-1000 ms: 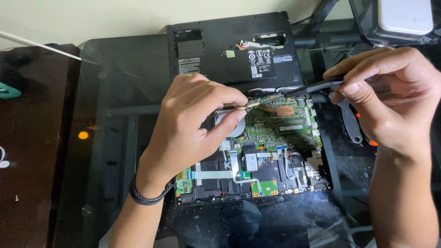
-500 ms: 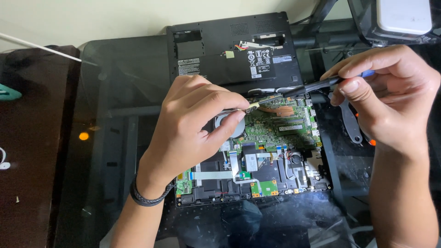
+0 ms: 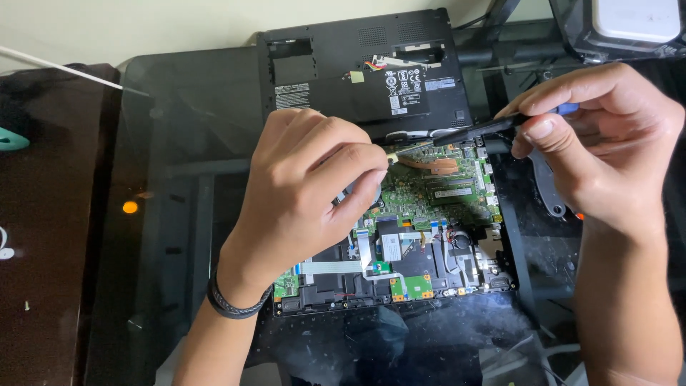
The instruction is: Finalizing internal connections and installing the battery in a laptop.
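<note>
An opened laptop lies on the glass table, its green motherboard (image 3: 436, 196) bare. My left hand (image 3: 307, 186) is curled over the board's upper left part, thumb and forefinger pinched around the pale tip of a screwdriver (image 3: 479, 129). My right hand (image 3: 607, 150) grips the screwdriver's black shaft and blue handle end from the right, holding it nearly level above the board's top edge. A copper heat pipe (image 3: 436, 166) runs just below the tip. The part under my left palm is hidden.
The laptop's black bottom cover (image 3: 364, 78) lies behind the board. A dark metal bracket (image 3: 547, 193) lies right of the board. A white device (image 3: 636, 18) stands at the back right. A dark wooden surface (image 3: 50, 236) adjoins the glass on the left.
My right hand has rolled slightly, so the blue handle end shows between its fingers. My left hand and the tip have stayed in place.
</note>
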